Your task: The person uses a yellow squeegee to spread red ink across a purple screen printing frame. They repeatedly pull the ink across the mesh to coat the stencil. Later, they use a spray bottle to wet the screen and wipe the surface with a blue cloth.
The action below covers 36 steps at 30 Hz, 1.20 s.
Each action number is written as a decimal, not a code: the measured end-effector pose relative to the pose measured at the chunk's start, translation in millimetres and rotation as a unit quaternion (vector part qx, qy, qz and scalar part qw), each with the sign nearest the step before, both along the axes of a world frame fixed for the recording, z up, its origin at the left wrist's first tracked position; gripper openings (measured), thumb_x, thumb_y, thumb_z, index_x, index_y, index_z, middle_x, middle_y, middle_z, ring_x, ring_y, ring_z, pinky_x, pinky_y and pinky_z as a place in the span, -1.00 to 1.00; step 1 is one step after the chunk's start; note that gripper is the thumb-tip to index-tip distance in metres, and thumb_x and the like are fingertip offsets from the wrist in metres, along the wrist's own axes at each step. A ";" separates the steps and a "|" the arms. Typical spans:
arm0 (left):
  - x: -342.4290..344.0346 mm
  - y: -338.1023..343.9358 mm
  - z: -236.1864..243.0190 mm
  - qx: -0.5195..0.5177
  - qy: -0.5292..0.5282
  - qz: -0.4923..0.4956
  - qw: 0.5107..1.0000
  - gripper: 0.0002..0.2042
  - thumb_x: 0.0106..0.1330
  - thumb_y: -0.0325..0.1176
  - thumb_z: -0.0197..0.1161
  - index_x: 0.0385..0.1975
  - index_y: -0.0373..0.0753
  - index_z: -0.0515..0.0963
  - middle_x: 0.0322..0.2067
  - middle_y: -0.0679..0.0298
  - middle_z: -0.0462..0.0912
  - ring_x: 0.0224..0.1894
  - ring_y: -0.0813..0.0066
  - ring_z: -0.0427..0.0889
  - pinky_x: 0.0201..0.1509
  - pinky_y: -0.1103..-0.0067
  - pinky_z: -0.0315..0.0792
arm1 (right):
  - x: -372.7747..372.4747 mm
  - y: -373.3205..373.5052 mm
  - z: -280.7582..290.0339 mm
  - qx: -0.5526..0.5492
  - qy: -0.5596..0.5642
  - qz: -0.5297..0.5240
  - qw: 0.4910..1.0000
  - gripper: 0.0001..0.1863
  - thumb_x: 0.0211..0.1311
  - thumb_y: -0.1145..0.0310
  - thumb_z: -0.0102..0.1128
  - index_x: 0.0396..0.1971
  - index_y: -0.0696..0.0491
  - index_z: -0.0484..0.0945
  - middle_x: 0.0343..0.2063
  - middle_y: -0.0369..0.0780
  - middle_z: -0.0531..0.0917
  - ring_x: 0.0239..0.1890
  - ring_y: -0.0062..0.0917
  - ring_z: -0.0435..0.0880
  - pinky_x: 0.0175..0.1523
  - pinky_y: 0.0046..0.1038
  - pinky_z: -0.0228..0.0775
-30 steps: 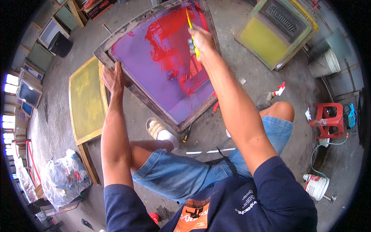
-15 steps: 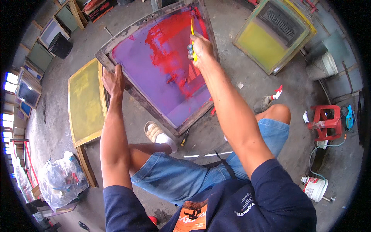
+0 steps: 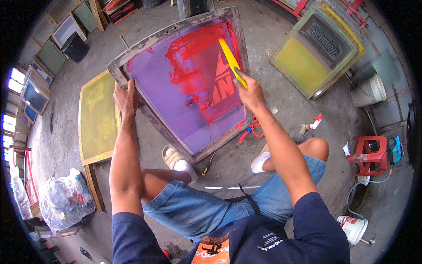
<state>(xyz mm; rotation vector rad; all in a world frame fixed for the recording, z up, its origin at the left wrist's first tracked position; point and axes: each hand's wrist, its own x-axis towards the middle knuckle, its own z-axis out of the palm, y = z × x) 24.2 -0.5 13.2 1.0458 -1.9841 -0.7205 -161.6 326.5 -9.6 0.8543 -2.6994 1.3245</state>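
A silk-screen frame (image 3: 160,115) is propped in front of me, its mesh (image 3: 154,83) purple with thick red ink (image 3: 184,66) smeared over the upper middle and right. Pale stencil shapes show through the mesh at the right. My left hand (image 3: 126,99) is closed around the frame's left edge. In my right hand (image 3: 251,93) is a long yellow scraper (image 3: 228,57), gripped by its lower end. Its blade points up and left over the inked area; I cannot tell whether it touches the mesh.
A yellow-meshed screen (image 3: 100,119) lies left, another screen (image 3: 299,61) stands right. A screwdriver (image 3: 208,164) and red-stained strips (image 3: 251,130) lie on the floor. A red stool (image 3: 370,154), a white bucket (image 3: 369,91) and a plastic bag of items (image 3: 66,200) are around me.
My right hand has come down and to the right with the scraper, whose yellow blade now shows broadside. More of the pale stencil shapes are visible. My left hand keeps its hold.
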 end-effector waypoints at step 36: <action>-11.0 -8.4 -14.0 -0.005 0.061 0.016 0.998 -0.61 0.02 -0.13 0.12 -0.42 -0.42 0.50 -0.50 -0.12 0.57 -0.38 0.00 0.58 -0.18 0.28 0.39 | -74.3 -5.7 13.7 -0.008 0.100 0.082 0.992 -0.63 0.21 0.23 0.08 0.02 -0.03 0.48 -0.15 0.00 0.55 -0.05 -0.15 0.52 -0.03 -0.30 0.42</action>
